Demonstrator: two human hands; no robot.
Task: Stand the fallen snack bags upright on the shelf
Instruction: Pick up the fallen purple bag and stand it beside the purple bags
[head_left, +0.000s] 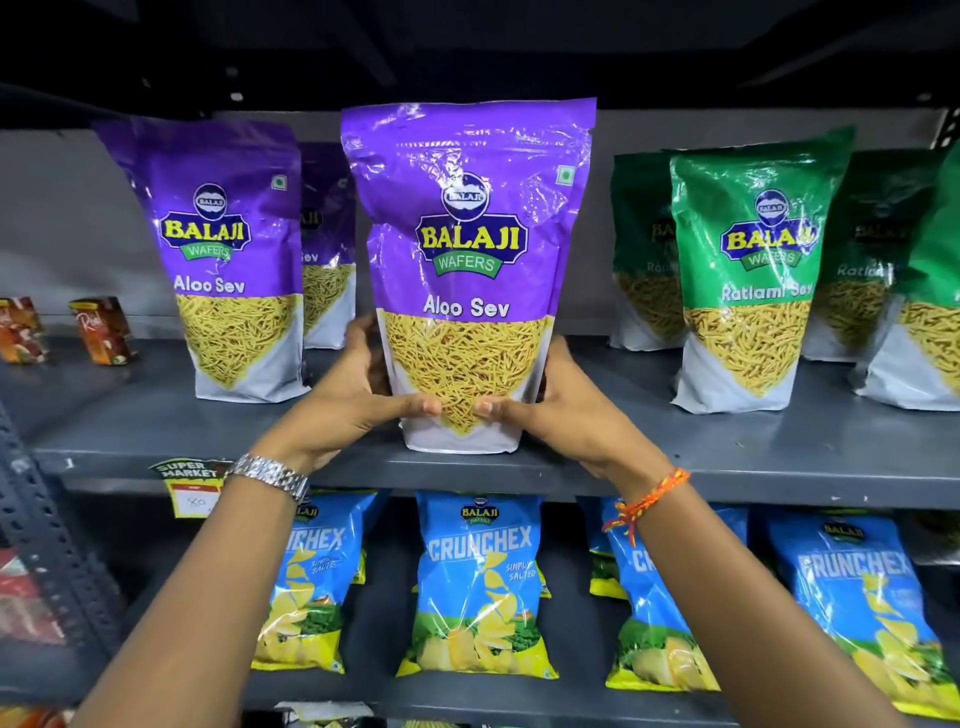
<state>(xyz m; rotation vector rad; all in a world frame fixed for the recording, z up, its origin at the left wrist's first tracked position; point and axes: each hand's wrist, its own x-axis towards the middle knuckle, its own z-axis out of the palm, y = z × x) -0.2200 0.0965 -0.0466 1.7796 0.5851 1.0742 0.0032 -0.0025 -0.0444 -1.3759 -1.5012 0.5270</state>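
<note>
A purple Aloo Sev bag (467, 249) stands upright near the front edge of the grey shelf (727, 457). My left hand (358, 395) grips its lower left side, thumb across the front. My right hand (550, 410) holds the lower right side, thumb also on the front. Another purple Aloo Sev bag (228, 260) stands upright to the left, with one more purple bag (324, 244) behind it. Green Ratlami Sev bags (748, 270) stand upright to the right.
Two small orange juice cartons (104, 330) stand at the far left of the shelf. Blue Crunchex bags (475, 582) fill the shelf below. A price tag (192, 488) hangs on the shelf edge. A perforated metal upright (47, 519) runs down the left.
</note>
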